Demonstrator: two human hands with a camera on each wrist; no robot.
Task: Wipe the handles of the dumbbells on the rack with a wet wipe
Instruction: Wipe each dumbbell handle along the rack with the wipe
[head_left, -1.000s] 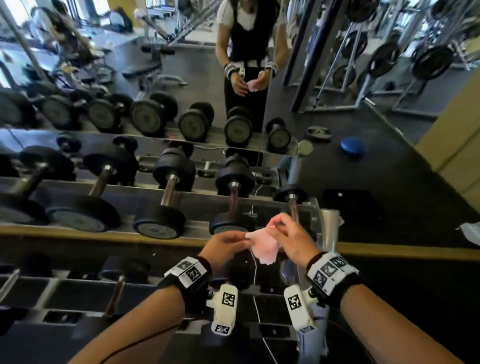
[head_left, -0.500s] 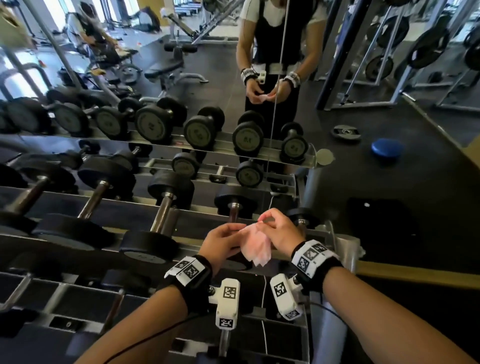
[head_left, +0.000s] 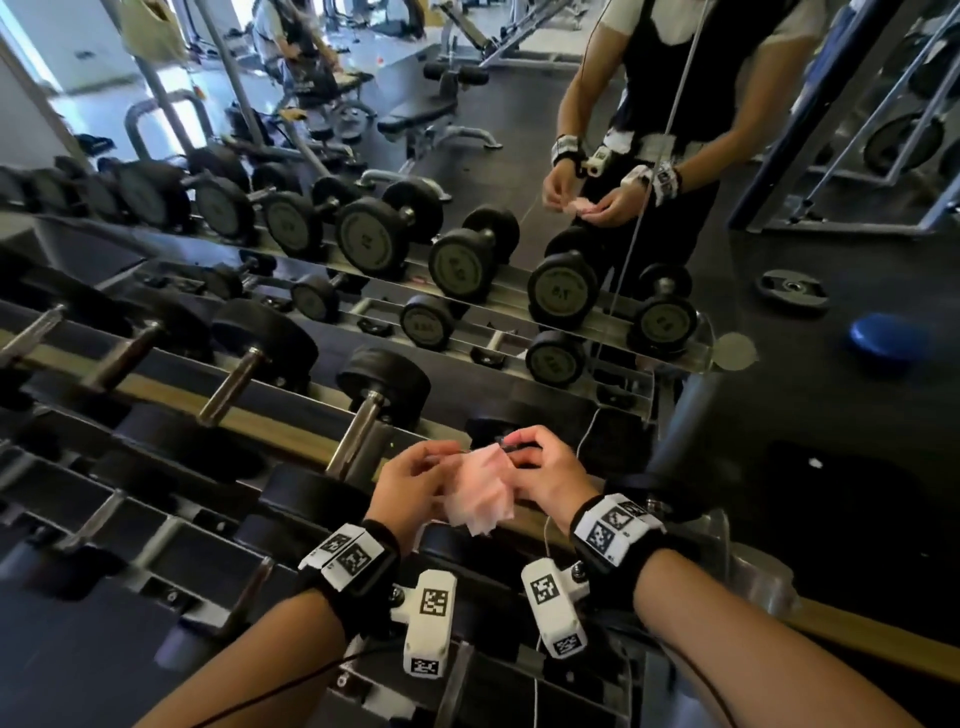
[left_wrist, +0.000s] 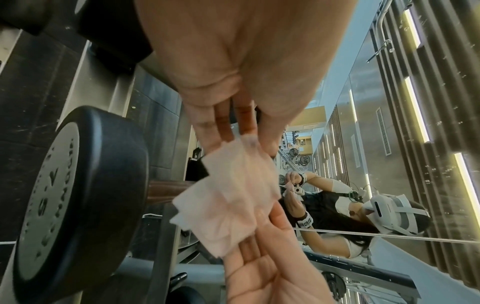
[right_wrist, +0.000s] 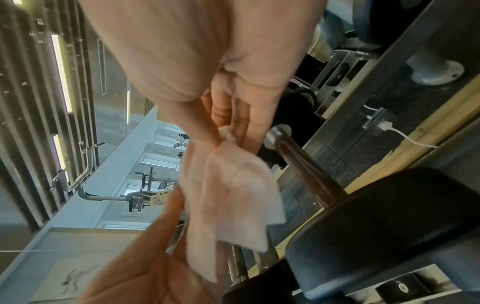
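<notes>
Both hands hold a crumpled pale pink wet wipe (head_left: 480, 493) between them, just above the rack's right end. My left hand (head_left: 439, 462) pinches its left side and my right hand (head_left: 519, 454) pinches the top right. In the left wrist view the wet wipe (left_wrist: 228, 195) hangs from my fingertips (left_wrist: 246, 135) beside a black dumbbell head (left_wrist: 78, 205). In the right wrist view the wet wipe (right_wrist: 228, 195) is next to a steel dumbbell handle (right_wrist: 306, 164). Another dumbbell handle (head_left: 358, 434) lies just left of my hands, untouched.
More dumbbells (head_left: 231, 382) fill the rack (head_left: 156, 395) to the left, with lower tiers below. A mirror behind shows the rack and the person. A grey rack post (head_left: 680, 467) stands right of my hands. A weight plate (head_left: 792, 288) and a blue disc (head_left: 883, 338) lie on the floor.
The view has swung, so the rack now runs diagonally. Both hands have stayed together on the wipe, and it is more bunched and hangs lower.
</notes>
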